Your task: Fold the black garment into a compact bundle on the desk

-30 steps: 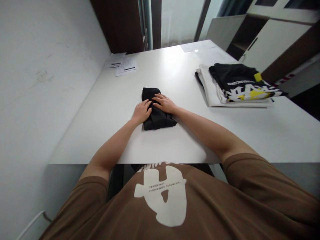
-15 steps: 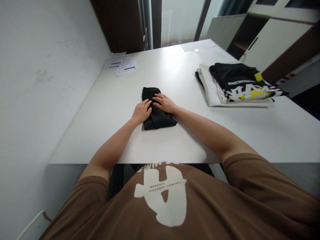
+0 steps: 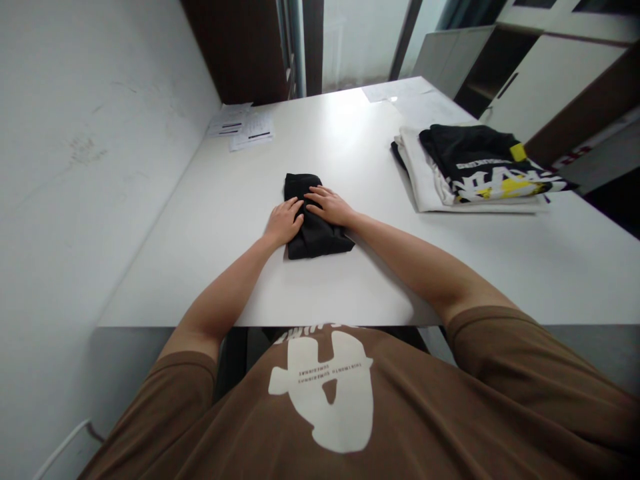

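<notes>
A folded black garment (image 3: 320,241) lies on the white table (image 3: 215,280) in front of me; its exact kind does not show. My left hand (image 3: 284,222) rests flat on its left edge, fingers stretched out. Across its upper middle lies my right hand (image 3: 331,205), palm down with the fingers spread. Neither hand grips the cloth; both only touch it from above. The cloth beneath my palms is hidden.
To the right sits a stack of folded clothes (image 3: 480,167), white below and black with a white and yellow print on top. Papers (image 3: 253,130) lie at the far left by the wall (image 3: 100,167). More sheets (image 3: 395,92) lie at the far edge. A cabinet (image 3: 545,87) stands behind.
</notes>
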The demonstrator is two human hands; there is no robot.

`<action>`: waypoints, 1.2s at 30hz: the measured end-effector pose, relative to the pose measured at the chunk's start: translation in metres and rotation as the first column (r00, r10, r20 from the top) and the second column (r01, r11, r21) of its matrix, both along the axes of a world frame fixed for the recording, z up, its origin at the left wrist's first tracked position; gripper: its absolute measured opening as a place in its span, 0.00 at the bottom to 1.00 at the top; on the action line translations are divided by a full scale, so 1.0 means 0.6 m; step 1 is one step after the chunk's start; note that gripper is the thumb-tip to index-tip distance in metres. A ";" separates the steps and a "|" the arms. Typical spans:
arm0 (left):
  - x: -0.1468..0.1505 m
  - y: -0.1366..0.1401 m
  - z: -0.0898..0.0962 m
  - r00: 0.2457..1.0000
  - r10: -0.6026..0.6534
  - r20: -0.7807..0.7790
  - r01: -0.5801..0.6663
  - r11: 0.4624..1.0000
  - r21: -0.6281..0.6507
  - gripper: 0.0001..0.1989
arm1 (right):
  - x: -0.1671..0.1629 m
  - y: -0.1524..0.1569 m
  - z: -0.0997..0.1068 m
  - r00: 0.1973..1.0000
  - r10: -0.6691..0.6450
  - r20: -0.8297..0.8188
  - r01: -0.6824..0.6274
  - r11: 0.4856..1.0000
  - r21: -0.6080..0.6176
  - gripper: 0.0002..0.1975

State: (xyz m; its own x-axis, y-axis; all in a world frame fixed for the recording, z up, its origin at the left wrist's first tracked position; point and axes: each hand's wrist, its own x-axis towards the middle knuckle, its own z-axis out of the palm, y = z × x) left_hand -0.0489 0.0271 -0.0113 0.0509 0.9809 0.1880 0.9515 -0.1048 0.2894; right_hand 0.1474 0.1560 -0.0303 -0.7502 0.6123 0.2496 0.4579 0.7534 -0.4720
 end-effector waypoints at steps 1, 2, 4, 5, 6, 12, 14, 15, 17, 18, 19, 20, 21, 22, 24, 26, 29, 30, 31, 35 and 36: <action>0.000 0.000 -0.001 1.000 0.000 0.000 0.000 1.000 0.002 0.28 | 0.000 -0.001 0.001 1.000 -0.001 0.003 0.001 1.000 -0.002 0.33; -0.001 0.001 -0.002 1.000 0.000 -0.001 0.000 1.000 0.003 0.28 | 0.000 -0.002 0.002 1.000 -0.003 0.004 0.003 1.000 -0.003 0.33; -0.001 0.002 -0.004 1.000 0.001 0.000 -0.001 1.000 0.004 0.27 | 0.000 -0.003 0.003 1.000 -0.005 0.000 0.005 1.000 -0.006 0.33; -0.002 0.002 -0.004 1.000 0.003 0.001 -0.003 1.000 0.006 0.27 | -0.001 -0.004 0.004 1.000 -0.006 -0.005 0.006 1.000 -0.008 0.34; -0.002 0.002 -0.004 1.000 0.003 0.002 -0.003 1.000 0.008 0.27 | -0.001 -0.004 0.004 1.000 -0.006 -0.010 0.006 1.000 -0.009 0.34; -0.002 0.002 -0.004 1.000 -0.004 0.003 0.004 1.000 0.015 0.27 | -0.001 -0.006 0.005 1.000 -0.007 -0.017 0.007 1.000 -0.011 0.33; -0.001 0.002 -0.004 1.000 -0.001 0.002 0.001 1.000 0.015 0.27 | 0.000 -0.006 0.005 1.000 -0.008 -0.015 0.008 1.000 -0.006 0.33; -0.001 0.002 -0.004 1.000 0.001 -0.001 -0.001 1.000 0.013 0.27 | 0.000 -0.005 0.004 1.000 -0.007 -0.015 0.007 1.000 -0.002 0.33; -0.001 0.002 -0.005 1.000 0.004 -0.009 -0.004 1.000 0.008 0.27 | 0.000 -0.004 0.002 1.000 -0.005 -0.009 0.005 1.000 0.004 0.33; -0.001 0.003 -0.005 1.000 0.004 -0.010 -0.004 1.000 0.007 0.27 | 0.000 -0.003 0.002 1.000 -0.005 -0.003 0.005 1.000 0.005 0.33; -0.002 0.003 -0.006 1.000 0.003 -0.010 -0.003 1.000 0.008 0.27 | 0.000 -0.002 0.001 1.000 -0.006 0.004 0.006 1.000 0.007 0.33; -0.002 0.004 -0.007 1.000 0.001 -0.008 -0.001 1.000 0.010 0.27 | 0.000 -0.001 0.001 1.000 -0.006 0.012 0.006 1.000 0.008 0.32; -0.003 0.004 -0.008 1.000 -0.002 -0.005 0.002 1.000 0.013 0.27 | -0.001 -0.001 0.001 1.000 -0.007 0.018 0.007 1.000 0.009 0.32; -0.004 0.005 -0.009 1.000 -0.003 -0.002 0.003 1.000 0.015 0.27 | -0.001 -0.001 0.001 1.000 -0.008 0.022 0.007 1.000 0.010 0.32; -0.005 0.005 -0.010 1.000 -0.004 0.002 0.004 1.000 0.015 0.27 | 0.000 -0.002 0.003 1.000 -0.009 0.026 0.009 1.000 0.008 0.32; -0.004 0.004 -0.010 1.000 -0.002 0.006 0.002 1.000 0.012 0.27 | 0.000 -0.004 0.005 1.000 -0.010 0.023 0.010 1.000 0.000 0.32; -0.002 0.002 -0.007 1.000 0.006 0.012 -0.006 1.000 0.005 0.27 | 0.001 -0.007 0.007 1.000 -0.014 0.019 0.014 1.000 -0.007 0.33; -0.001 0.001 -0.006 1.000 0.009 0.013 -0.009 1.000 0.003 0.27 | 0.001 -0.008 0.008 1.000 -0.016 0.021 0.016 1.000 -0.007 0.33; 0.000 0.001 -0.005 1.000 0.012 0.012 -0.012 1.000 0.000 0.27 | 0.001 -0.008 0.008 1.000 -0.018 0.022 0.018 1.000 -0.005 0.33; 0.002 0.000 -0.002 1.000 0.014 0.002 -0.014 1.000 -0.004 0.28 | 0.002 -0.008 0.008 0.999 -0.018 0.034 0.018 1.000 0.001 0.32; 0.002 0.001 -0.002 1.000 0.011 0.001 -0.011 1.000 -0.005 0.28 | 0.002 -0.008 0.009 0.999 -0.019 0.035 0.019 1.000 0.002 0.32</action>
